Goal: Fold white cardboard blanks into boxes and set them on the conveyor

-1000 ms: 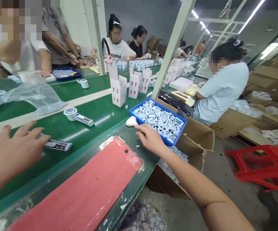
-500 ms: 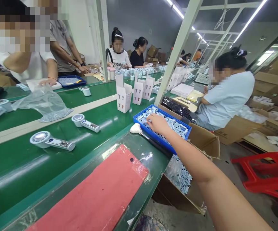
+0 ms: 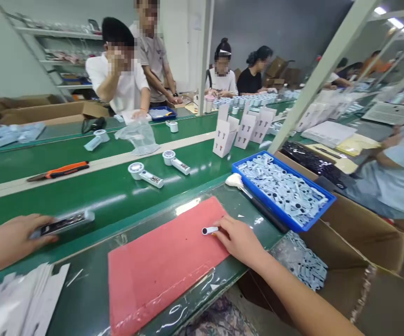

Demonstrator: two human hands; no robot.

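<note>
head: right hand holds clip pointing left; left hand, fan.

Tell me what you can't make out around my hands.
All in the head view:
- Device: the left hand covers one end.
- Part at the right hand: too small to identify, one end hidden by the fingertips.
- Pieces in the tray: too small to tell apart.
- Sheets: cut off by the bottom-left corner.
</note>
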